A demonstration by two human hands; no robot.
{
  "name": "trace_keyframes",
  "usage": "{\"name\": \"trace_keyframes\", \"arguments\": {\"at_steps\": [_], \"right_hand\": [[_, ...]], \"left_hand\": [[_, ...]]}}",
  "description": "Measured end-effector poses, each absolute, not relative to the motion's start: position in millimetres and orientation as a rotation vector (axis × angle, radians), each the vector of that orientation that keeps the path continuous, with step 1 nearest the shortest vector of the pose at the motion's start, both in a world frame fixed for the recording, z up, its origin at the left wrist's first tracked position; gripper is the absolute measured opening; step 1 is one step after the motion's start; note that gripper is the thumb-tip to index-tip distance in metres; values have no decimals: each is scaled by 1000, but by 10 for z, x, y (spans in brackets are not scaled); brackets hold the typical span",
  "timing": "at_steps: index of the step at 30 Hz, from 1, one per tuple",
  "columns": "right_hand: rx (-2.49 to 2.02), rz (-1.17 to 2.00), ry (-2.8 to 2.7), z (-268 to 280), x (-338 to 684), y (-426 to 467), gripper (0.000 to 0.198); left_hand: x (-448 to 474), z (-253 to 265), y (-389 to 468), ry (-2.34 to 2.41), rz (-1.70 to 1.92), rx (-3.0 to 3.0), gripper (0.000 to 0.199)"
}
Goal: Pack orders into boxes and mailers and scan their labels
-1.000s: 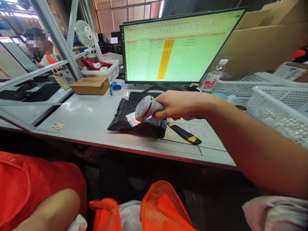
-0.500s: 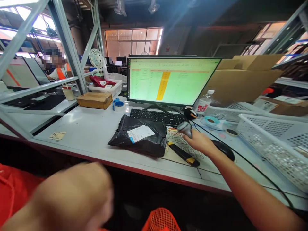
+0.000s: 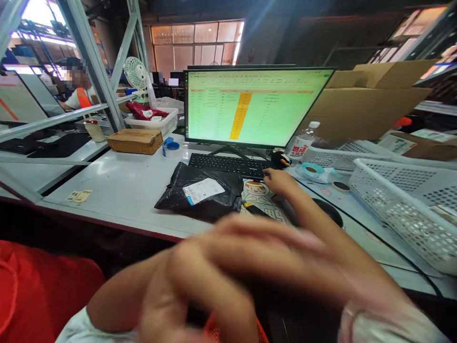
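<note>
My right hand (image 3: 280, 181) reaches over the desk with a finger stretched to the right end of the black keyboard (image 3: 228, 166). It holds nothing that I can see. Large and motion-blurred, my left hand (image 3: 214, 267) crosses the foreground, its fingers apart, some stretched to the right and one bent. Nothing shows in it. Beyond it a black plastic parcel (image 3: 203, 190) with a white label lies in front of the keyboard. Beside the parcel, a black and yellow cutter (image 3: 255, 208) is partly covered by the left hand. The black mouse (image 3: 328, 213) sits behind my right forearm.
A lit monitor (image 3: 250, 107) stands behind the keyboard. To its right are a water bottle (image 3: 303, 143), a tape roll (image 3: 312, 170) and a white basket (image 3: 403, 205). A cardboard box (image 3: 135, 141) and blue tape (image 3: 172, 144) lie left. Another person (image 3: 80, 95) sits beyond the rack.
My right hand has let go of the grey scanner and moved to the keyboard. My left hand has swung up and right from the lower left, with its fingers unfolding. The view has shifted slightly.
</note>
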State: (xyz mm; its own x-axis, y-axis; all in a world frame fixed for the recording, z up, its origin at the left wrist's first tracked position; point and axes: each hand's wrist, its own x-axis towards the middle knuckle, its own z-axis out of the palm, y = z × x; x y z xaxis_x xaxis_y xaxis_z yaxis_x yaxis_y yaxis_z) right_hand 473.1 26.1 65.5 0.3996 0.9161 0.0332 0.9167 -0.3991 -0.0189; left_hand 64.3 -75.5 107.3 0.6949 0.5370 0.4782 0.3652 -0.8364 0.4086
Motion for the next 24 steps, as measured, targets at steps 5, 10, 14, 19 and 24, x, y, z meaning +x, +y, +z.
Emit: {"name": "trace_keyframes", "arguments": {"at_steps": [5,10,14,19,24], "right_hand": [[-2702,193,-1698,526,4868,674,43],[-2696,184,-1730,486,4915,686,43],[-2654,169,-1795,561,4820,752,47],[-2566,123,-1874,760,4531,485,55],[-2493,139,-1982,469,4288,-537,64]], "left_hand": [[733,945,17,677,652,2811,29],[479,368,535,998,358,2852,93],[468,105,621,1004,503,2999,69],[510,70,734,1001,769,3032,31],[445,383,868,1449,1016,2624,36]]}}
